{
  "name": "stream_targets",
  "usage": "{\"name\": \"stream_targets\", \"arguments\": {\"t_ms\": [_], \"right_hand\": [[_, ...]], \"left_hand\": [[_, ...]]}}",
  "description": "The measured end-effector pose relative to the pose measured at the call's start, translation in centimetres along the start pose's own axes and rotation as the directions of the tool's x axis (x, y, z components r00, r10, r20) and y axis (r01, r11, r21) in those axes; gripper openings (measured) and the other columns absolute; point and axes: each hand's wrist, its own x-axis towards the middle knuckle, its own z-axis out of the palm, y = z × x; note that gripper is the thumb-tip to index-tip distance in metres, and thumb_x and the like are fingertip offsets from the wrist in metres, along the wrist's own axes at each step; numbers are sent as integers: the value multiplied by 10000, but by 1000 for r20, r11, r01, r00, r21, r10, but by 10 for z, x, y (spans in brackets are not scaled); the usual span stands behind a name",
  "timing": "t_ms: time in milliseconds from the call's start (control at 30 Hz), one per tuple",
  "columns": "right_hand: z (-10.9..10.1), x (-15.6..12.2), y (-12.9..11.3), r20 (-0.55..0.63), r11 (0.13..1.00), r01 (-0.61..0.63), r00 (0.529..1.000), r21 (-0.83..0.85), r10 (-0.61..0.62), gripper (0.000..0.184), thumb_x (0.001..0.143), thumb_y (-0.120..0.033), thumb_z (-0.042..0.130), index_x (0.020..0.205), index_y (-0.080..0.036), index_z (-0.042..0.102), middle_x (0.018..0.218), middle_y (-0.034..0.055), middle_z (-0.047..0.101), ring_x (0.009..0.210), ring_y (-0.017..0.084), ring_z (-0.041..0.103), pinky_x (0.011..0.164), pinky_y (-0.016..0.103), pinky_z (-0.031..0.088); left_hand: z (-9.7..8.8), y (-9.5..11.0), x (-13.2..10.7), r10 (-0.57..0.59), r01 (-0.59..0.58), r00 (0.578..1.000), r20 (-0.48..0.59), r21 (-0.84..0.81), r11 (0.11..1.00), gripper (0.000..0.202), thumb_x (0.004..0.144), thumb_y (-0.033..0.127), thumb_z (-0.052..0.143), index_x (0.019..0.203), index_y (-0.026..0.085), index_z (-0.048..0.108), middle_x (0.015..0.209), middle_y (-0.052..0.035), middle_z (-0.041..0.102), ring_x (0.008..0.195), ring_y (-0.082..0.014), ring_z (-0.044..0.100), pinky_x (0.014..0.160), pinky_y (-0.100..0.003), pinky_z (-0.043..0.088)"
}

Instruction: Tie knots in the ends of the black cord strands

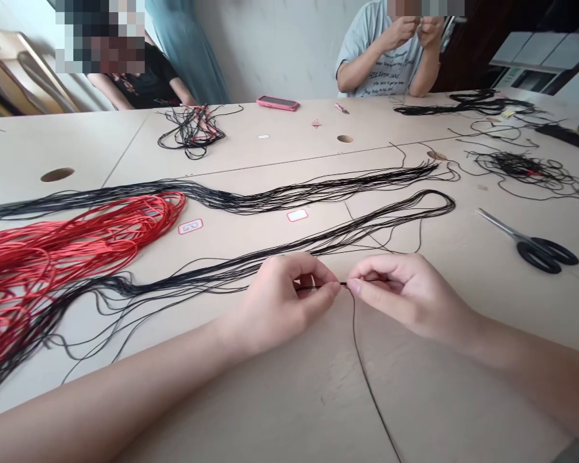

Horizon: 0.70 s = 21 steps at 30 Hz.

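Observation:
My left hand (294, 299) pinches a thin black cord (361, 363) between thumb and forefinger, at the middle of the view. Close beside it, my right hand (405, 289) pinches the same cord, so the fingertips of both hands almost meet. One end of the cord hangs from between them down toward the table's front edge. Just beyond my hands lies a long bundle of black cords (289, 249), looped at its right end. Whatever knot may be between my fingertips is too small to make out.
Red cords (77, 247) are heaped at left, beside another black bundle (270, 196). Black-handled scissors (535, 247) lie at right, near tangled black cord (516, 167). A pink-cased phone (278, 103) and cord pile (193, 128) sit farther back. Two people (386, 51) sit across the table.

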Motion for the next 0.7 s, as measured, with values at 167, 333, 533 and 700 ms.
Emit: {"name": "stream_targets", "arguments": {"t_ms": [167,333,533,700], "right_hand": [[-2,-1,0,0,998,-19,1000,55,19,159,847,-229,512,736,-153,597,556,-38,376,497,68,303,438,212,242],[0,-1,0,40,993,-16,999,116,11,169,846,-210,513,709,-145,586,563,-36,388,502,62,314,435,206,232],[2,1,0,93,990,-45,995,135,32,247,858,-287,508,667,-138,559,534,-47,312,478,57,253,410,210,186],[3,0,5,107,995,-3,994,98,-8,174,850,-195,484,684,-149,513,539,-57,312,469,50,256,407,198,194]], "left_hand": [[-2,1,0,-20,20,1000,-7,12,1000,153,776,234,499,866,151,591,674,0,548,569,-94,468,483,-207,355],[1,0,1,55,-52,997,-51,70,996,132,776,251,537,809,151,615,667,18,527,526,-62,392,470,-193,331],[4,-6,1,152,-137,982,-109,133,982,132,808,266,534,788,171,623,697,25,563,569,-59,418,509,-185,341],[4,-5,-2,216,-198,974,-62,219,955,107,787,198,541,763,179,644,702,33,551,549,-44,402,496,-178,320]]}}
